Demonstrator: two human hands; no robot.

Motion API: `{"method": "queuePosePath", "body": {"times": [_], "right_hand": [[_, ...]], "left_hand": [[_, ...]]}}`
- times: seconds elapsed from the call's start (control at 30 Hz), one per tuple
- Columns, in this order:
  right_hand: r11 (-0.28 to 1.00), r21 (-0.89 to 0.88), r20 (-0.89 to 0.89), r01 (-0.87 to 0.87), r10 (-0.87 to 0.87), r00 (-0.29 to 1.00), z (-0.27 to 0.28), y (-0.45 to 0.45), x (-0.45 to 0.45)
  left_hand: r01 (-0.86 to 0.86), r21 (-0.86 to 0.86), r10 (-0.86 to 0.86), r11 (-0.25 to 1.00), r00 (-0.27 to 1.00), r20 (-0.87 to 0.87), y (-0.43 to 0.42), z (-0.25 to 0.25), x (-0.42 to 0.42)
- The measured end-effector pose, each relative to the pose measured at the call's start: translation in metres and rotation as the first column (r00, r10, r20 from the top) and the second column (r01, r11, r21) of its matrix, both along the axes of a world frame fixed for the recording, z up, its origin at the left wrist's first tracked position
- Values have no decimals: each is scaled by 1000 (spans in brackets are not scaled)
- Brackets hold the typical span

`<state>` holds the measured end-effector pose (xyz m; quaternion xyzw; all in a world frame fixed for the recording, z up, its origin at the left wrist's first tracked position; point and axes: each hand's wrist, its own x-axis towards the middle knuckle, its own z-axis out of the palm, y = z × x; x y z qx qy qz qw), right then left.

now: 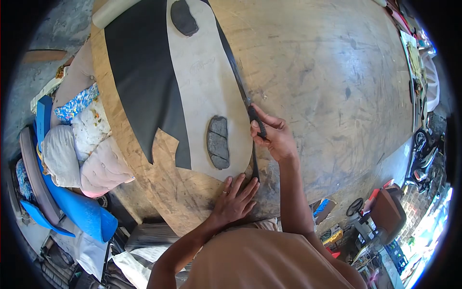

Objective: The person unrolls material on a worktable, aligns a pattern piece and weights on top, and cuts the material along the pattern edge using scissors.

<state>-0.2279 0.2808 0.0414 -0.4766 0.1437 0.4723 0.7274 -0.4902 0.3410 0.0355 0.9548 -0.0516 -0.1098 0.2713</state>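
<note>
A long pale template (202, 72) lies on black sheet material (139, 62), which looks like leather or vinyl. Two dark weights that look like brake pads rest on the template: one pad (218, 143) near its lower end, the other pad (184, 18) near the top. My right hand (276, 135) grips a black-handled knife (256, 120), its tip at the template's right edge over the black material. Near the bottom, my left hand (234, 201) lies flat with fingers spread, fingertips at the template's lower end and the narrow black strip (255, 166).
The worn wooden table (327, 86) spreads out to the right. A pale roll (113, 12) sits at its top left. Left of the table are cushions (103, 166) and blue foam sheet (82, 212). A brown chair (387, 216) stands at the lower right.
</note>
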Motion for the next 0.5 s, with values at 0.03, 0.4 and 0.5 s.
{"method": "queuePosePath", "body": {"times": [0.03, 0.4, 0.5], "right_hand": [[1000, -8, -4, -6, 6, 1000, 1, 0, 1], [997, -48, 49, -63, 65, 997, -5, 19, 19], [998, -41, 42, -44, 46, 998, 0, 31, 31]], "left_hand": [[-7, -7, 7, 1000, 1000, -16, 0, 2, 1], [2, -24, -3, 1000, 998, -67, 0, 5, 2], [-1, -47, -3, 999, 998, -70, 0, 4, 1]]}}
